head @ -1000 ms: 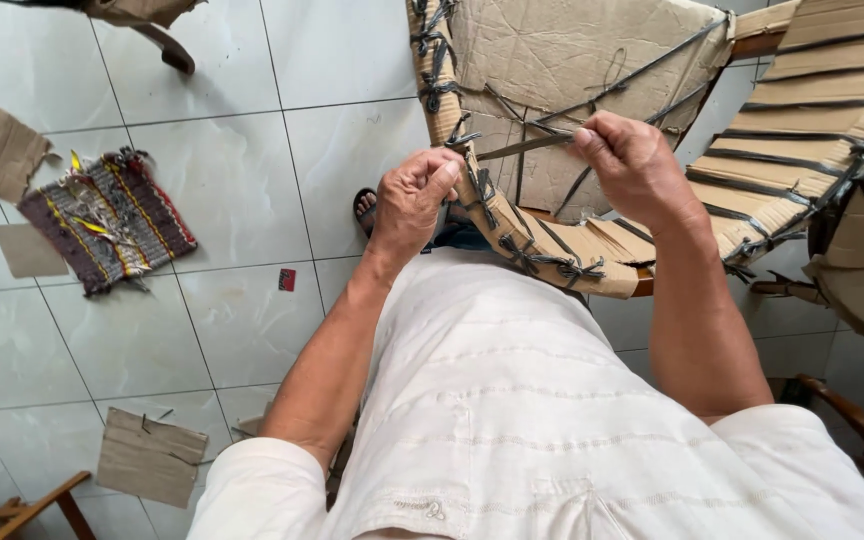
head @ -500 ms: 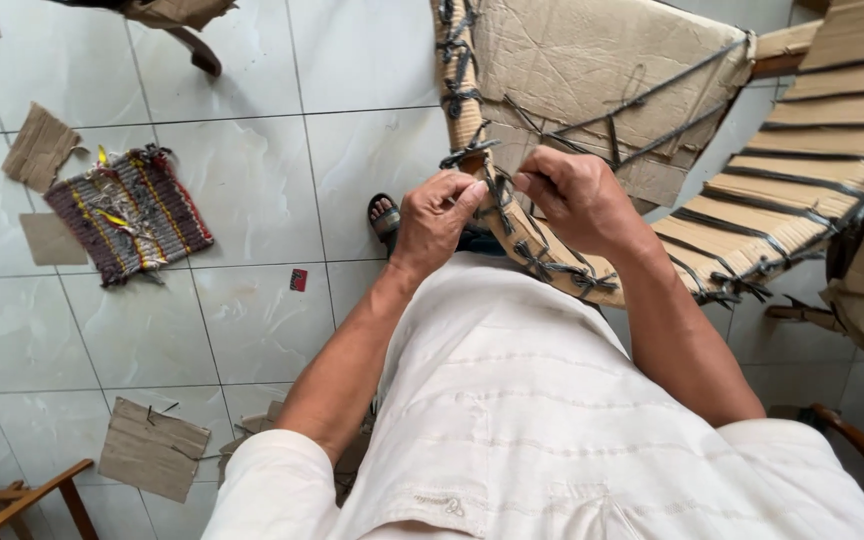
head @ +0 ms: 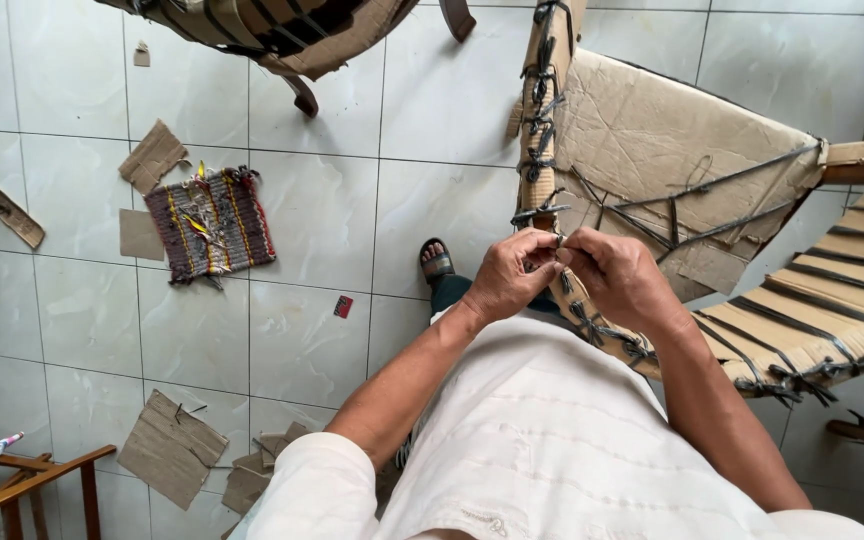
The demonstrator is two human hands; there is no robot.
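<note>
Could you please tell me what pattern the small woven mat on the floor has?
The mat has dark stripes with red and yellow, clearest in the head view.

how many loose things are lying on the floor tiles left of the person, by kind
Flat cardboard scraps on the tiles, counting the small pile as one: 7
Striped woven mat: 1
Small red card: 1
Total: 9
Both hands, left hand and right hand, work a cord on the cardboard-wrapped chair.
</note>
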